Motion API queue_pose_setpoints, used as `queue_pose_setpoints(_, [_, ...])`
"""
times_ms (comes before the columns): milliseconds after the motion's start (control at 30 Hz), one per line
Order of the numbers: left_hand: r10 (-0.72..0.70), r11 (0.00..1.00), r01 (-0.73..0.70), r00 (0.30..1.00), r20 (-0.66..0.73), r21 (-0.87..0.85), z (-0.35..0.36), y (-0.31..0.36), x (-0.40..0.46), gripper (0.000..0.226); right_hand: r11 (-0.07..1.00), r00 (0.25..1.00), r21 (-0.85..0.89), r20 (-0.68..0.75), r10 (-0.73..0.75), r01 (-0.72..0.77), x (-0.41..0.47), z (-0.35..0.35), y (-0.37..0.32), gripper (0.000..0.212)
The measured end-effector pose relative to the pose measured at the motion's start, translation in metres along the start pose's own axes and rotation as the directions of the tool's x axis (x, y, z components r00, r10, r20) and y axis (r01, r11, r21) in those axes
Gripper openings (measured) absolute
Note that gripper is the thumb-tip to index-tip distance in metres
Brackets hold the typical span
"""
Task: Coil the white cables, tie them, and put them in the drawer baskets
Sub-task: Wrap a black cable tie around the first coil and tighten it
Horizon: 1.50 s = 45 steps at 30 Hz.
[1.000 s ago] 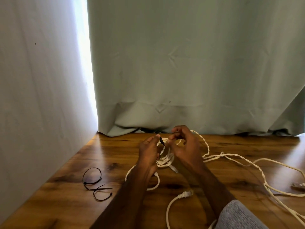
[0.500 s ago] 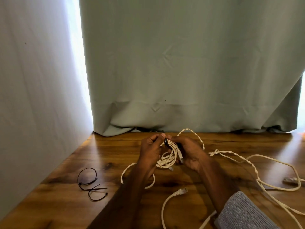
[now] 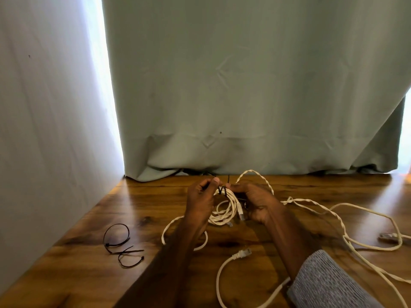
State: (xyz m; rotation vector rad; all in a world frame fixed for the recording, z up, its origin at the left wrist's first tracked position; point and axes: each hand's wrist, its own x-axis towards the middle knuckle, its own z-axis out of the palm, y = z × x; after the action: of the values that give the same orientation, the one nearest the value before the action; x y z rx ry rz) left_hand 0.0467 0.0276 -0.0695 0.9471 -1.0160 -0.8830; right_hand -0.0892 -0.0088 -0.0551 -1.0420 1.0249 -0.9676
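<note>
Two hands work above the wooden table (image 3: pixel 89 218): your left hand (image 3: pixel 200 201) and right hand (image 3: pixel 255 201) pinch a black zip tie (image 3: pixel 222 190), now looped round the coiled white cable (image 3: pixel 226 210) between them, no longer loose.

loose cable (image 3: pixel 347 247) — cut off right, tie (image 3: pixel 223 190) ends hidden

Both forearms reach forward from the near edge of the bench, and the hands meet close together toward its far edge. The left hand (image 3: pixel 201 202) has its fingers (image 3: pixel 214 182) curled with thumb and forefinger pinched. The right hand (image 3: pixel 259 202) is curled too, its fingertips pinched facing the left; a grey sleeve (image 3: pixel 322 283) covers its forearm.
</note>
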Motion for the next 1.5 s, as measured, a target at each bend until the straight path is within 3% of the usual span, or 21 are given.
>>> queue_pose_setpoints(133, [0.033, 0.999, -0.033, 0.998, 0.047, 0.016, 0.009, -0.004, -0.001, 0.020, 0.999, 0.999, -0.021, -0.003, 0.040, -0.040, 0.003, 0.003, 0.000, 0.017])
queue_pose_setpoints(333, [0.120, 0.974, -0.146, 0.981, 0.152, 0.173, 0.007, -0.015, 0.003, 0.009, 0.966, 0.979, -0.213, -0.106, -0.174, 0.149, 0.006, 0.001, -0.004, 0.014])
queue_pose_setpoints(467, [0.098, 0.983, -0.116, 0.987, 0.126, 0.143, 0.009, -0.018, 0.005, 0.006, 0.940, 0.940, -0.186, -0.135, -0.314, 0.287, 0.009, 0.002, -0.003, 0.026])
queue_pose_setpoints(667, [0.100, 0.990, -0.105, 0.993, 0.062, 0.094, 0.014, -0.019, 0.003, 0.010, 0.860, 0.839, -0.250, -0.220, -0.498, 0.445, 0.005, 0.007, -0.006, 0.010])
queue_pose_setpoints(833, [0.078, 0.997, -0.077, 0.996, -0.042, 0.024, 0.014, -0.017, 0.003, 0.009, 0.827, 0.781, -0.177, -0.272, -0.562, 0.533, 0.004, 0.013, -0.006, 0.008])
queue_pose_setpoints(1200, [0.170, 0.979, -0.163, 0.985, -0.044, 0.118, 0.017, -0.025, 0.001, 0.012, 0.783, 0.721, -0.308, -0.309, -0.620, 0.541, 0.009, 0.016, 0.000, 0.008])
queue_pose_setpoints(1500, [0.136, 0.984, -0.133, 0.991, -0.019, 0.122, 0.018, -0.024, -0.002, 0.023, 0.660, 0.640, -0.436, -0.218, -0.737, 0.612, 0.001, 0.018, -0.004, 0.008])
